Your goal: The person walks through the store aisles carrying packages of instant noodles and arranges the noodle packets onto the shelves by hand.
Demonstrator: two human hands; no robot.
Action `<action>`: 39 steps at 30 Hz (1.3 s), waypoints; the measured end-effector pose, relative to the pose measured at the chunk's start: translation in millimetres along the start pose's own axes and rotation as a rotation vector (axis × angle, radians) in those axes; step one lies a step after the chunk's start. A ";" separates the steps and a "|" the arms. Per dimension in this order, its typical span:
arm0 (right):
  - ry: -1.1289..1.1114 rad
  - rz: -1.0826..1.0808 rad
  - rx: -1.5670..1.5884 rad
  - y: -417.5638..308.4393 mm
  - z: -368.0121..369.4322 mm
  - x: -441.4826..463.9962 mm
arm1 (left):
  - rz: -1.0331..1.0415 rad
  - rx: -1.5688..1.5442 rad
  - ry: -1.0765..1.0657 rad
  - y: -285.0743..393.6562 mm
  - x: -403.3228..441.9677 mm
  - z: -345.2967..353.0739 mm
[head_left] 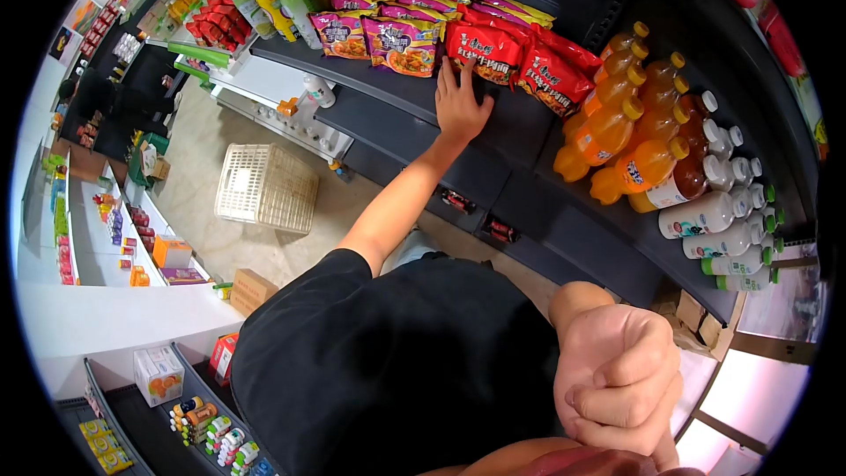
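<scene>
My left hand (462, 106) reaches out to the shelf with its fingers spread. Its fingertips rest on the front of a red instant noodle packet (480, 48), and nothing is gripped. More red noodle packets (553, 72) stand just to the right. On the other side, purple-and-yellow noodle packets (402, 44) are lined up in rows. Close to the camera, at lower right, my right hand (621, 379) is curled into a fist, with no object showing in it.
Orange drink bottles (610, 130) and white bottles (701, 214) fill the shelf's right side. Tall cans (302, 9) stand at its left. A white plastic basket (264, 187) sits on the floor. Stocked shelves (167, 256) line the left, and a cardboard box (252, 291) lies nearby.
</scene>
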State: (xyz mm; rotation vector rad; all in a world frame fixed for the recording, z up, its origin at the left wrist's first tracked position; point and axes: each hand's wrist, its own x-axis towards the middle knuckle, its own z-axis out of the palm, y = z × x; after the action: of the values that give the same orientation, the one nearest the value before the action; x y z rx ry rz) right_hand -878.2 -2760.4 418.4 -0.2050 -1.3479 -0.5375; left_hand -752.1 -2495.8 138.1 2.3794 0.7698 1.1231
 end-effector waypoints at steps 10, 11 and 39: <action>-0.031 0.015 0.019 -3.2 -2.0 3.4 | -0.022 -0.119 0.066 -7.7 5.0 2.6; -0.031 0.014 0.018 -2.8 -1.5 2.1 | -0.013 -0.111 0.059 -8.2 4.9 1.8; 0.199 0.156 -0.132 37.8 -8.1 -53.1 | -0.023 -0.047 0.034 -2.7 3.4 -1.2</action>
State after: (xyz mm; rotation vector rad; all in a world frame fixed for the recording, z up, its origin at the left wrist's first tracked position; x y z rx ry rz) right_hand -859.6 -2718.1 371.7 -0.3525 -1.0939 -0.5019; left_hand -752.1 -2491.4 139.3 2.3124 0.7718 1.1624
